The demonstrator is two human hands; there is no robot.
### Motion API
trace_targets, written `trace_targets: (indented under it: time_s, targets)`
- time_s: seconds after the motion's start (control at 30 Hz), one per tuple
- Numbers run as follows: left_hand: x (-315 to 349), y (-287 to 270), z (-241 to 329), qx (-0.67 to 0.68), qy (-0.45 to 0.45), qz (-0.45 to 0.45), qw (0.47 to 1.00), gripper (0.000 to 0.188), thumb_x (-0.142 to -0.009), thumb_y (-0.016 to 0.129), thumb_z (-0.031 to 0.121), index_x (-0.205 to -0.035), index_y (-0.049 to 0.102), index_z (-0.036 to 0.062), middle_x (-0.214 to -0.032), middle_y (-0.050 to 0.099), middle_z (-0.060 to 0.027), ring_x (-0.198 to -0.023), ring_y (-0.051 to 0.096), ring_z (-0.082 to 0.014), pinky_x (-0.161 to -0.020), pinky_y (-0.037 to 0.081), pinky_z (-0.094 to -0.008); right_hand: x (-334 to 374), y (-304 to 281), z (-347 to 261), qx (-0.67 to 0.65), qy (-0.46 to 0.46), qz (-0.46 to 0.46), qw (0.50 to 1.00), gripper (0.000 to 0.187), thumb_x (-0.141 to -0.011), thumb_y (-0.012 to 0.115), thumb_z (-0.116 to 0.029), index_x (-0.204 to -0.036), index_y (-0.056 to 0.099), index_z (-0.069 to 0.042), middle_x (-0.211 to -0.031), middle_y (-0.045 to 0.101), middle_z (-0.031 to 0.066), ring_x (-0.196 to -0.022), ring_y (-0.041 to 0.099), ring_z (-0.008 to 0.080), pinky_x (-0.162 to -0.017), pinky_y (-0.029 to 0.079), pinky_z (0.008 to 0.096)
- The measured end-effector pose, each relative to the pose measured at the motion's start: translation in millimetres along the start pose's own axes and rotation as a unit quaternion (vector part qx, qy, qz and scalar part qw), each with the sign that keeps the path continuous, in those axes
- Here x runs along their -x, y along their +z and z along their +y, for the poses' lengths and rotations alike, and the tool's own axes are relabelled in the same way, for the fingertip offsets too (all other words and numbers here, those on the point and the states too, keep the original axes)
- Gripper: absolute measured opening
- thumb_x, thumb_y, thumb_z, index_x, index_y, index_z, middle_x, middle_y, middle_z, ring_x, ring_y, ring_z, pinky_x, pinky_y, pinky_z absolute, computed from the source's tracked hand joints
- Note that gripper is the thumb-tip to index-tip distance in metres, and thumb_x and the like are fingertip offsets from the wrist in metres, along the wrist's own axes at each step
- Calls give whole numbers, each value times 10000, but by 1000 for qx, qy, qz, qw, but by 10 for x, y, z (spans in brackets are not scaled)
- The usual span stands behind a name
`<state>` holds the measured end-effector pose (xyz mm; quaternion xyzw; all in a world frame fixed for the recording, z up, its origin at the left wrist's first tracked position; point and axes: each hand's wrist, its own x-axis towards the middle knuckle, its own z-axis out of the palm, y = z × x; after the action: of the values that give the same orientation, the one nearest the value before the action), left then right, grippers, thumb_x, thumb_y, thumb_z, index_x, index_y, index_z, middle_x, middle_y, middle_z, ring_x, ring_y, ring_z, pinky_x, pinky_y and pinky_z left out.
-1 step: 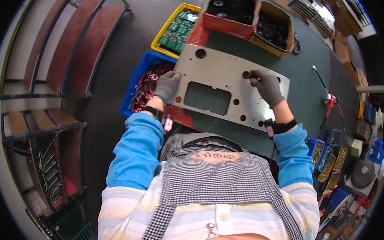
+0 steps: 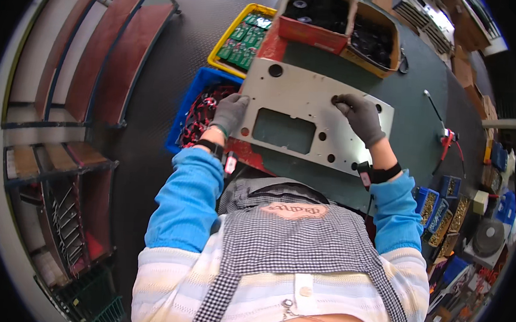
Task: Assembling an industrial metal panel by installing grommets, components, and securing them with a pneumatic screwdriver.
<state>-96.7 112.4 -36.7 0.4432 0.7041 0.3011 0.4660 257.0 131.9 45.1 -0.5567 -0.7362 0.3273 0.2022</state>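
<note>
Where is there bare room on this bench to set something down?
Mainly the green tabletop between the panel and the red tool; a narrower strip lies between the panel and the red box. It is crowded at left, by the blue bin and yellow bin, and lower right, around the small bins.

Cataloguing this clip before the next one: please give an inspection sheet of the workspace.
Surface: green tabletop, red along its left side.
Job's things: pale metal panel with round holes and a rectangular cutout.
Clutter: yellow bin of green circuit boards; red carton and tan carton of dark parts.
Hands: left hand, gloved, at the panel's left edge; right hand, gloved, over its right half; grips unclear.
Cables: red-and-black wires in a blue bin.
Surroundings: shelving at left; blue parts bins at right.
</note>
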Motion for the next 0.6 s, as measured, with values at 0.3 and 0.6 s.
trace_targets:
  time_s: [0.3, 0.6]
  targets:
    - [-85, -111, -20, 128, -35, -123, 983, 361, -953, 586, 310, -1138, 628, 3, -960, 685, -80, -839, 626, -137, -754, 502, -295, -137, 1714, -994, -56, -104, -56, 991, 200, -822, 661, -237, -952, 672, -86, -881, 653, 131, -800, 633, 329, -727, 511, 408]
    - [-245, -110, -151, 130, -25, -195, 972, 354, -971, 565, 312, -1134, 609, 0, -943, 675, -79, -821, 636, -145, -746, 515, -295, 83, 2226, -1110, 141, -83, 98, 982, 154, -835, 608, -250, -807, 566, -104, -758, 600, 102, -706, 622, 324, -604, 498, 443]
